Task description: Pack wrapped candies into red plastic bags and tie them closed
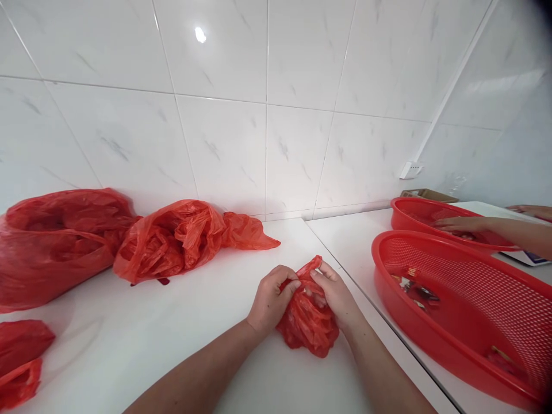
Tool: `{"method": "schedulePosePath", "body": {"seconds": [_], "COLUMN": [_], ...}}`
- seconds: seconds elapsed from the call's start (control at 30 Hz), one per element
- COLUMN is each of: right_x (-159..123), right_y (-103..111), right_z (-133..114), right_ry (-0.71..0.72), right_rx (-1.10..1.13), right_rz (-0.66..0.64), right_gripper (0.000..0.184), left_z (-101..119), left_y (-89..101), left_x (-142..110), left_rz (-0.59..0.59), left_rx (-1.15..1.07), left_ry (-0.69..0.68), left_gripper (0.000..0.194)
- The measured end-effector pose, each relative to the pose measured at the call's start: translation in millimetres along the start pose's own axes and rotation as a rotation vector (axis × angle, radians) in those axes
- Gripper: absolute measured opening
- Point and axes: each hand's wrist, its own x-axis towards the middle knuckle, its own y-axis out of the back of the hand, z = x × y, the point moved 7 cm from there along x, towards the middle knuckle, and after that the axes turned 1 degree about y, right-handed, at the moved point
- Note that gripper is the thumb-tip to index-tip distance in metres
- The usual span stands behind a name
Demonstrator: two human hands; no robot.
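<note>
Left of near red basket (pixel 457 339), small red bag (pixel 308 322) on table (pixel 172 345); left hand (pixel 273 293) pinches its rim, right hand (pixel 334 290) grips raised corner, probably keeping mouth gathered. Larger bags (pixel 172 241) lie farther left, likely leaving handwork room.

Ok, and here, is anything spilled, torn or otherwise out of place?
Nothing looks spilled. One slight oddity: a dark red scrap pokes from under the open red plastic bag, second from left along the white tiled wall; I can't tell what it is. The small pieces lie inside the oval red basket.
</note>
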Motion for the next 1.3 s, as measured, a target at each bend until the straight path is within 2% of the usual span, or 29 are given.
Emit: {"method": "schedulePosePath", "body": {"seconds": [0.1, 0.17, 0.23, 0.37, 0.43, 0.57, 0.63, 0.77, 0.87, 0.93, 1.03, 1.1, 1.2, 1.3], "right_x": [2.1, 2.0, 0.4, -4.2, -4.1, -2.2, -2.0, -1.6, -0.8, 0.9, 6.0, 9.8, 13.1, 16.7], "right_y": [1.5, 3.3, 4.2, -0.3, 1.2, 10.2, 10.7, 7.7, 7.5, 11.1, 24.0, 38.4, 67.4, 92.7], "right_z": [2.8, 2.7, 0.9, -6.6, -7.8, -7.3, -10.5, -12.0, -8.2, -6.7, -2.2, -0.3, -3.8, -5.4], "right_ry": [-0.013, -0.012, -0.009, 0.041, 0.062, 0.07, 0.104, 0.095, 0.041, 0.042, 0.063, 0.089, 0.142, 0.154], "right_rx": [0.091, 0.113, 0.061, -0.134, -0.257, -0.599, -0.683, -0.491, -0.145, 0.073, 0.115, -0.047, -0.406, -0.576], "right_rz": [-0.083, -0.107, -0.111, -0.129, -0.067, 0.136, 0.18, 0.1, 0.012, 0.015, 0.117, 0.236, 0.466, 0.605], "right_gripper": [0.014, 0.023, 0.029, 0.015, 0.019, 0.021, 0.024, 0.033, 0.03, 0.029, 0.026, 0.027, 0.03, 0.032], "left_z": [-11.0, -16.3, -18.0, -16.6, -14.3, -6.3, -3.1, 0.6, 3.4, 5.5, 10.3, 15.0, 21.0, 21.3], "left_y": [2.7, 3.2, 2.5, 2.3, 2.1, -0.4, -2.1, -2.9, 0.1, 2.2, 3.0, 2.6, 2.8, 7.4], "left_x": [0.8, 0.8, 0.7, -0.1, -1.0, -2.9, -3.8, -4.2, -3.5, -3.2, -4.3, -6.0, -7.7, -6.1], "left_rz": [0.031, 0.037, 0.029, 0.031, 0.034, 0.023, 0.013, -0.004, 0.014, 0.035, 0.053, 0.056, 0.046, 0.062], "left_rx": [0.0, -0.021, -0.053, -0.062, -0.037, 0.037, 0.066, 0.106, 0.119, 0.123, 0.139, 0.141, 0.12, 0.091], "left_ry": [0.097, 0.151, 0.169, 0.164, 0.146, 0.064, 0.032, -0.019, -0.066, -0.091, -0.131, -0.174, -0.234, -0.227], "left_gripper": [0.012, 0.012, 0.013, 0.014, 0.014, 0.013, 0.014, 0.015, 0.016, 0.017, 0.02, 0.021, 0.022, 0.025]}}
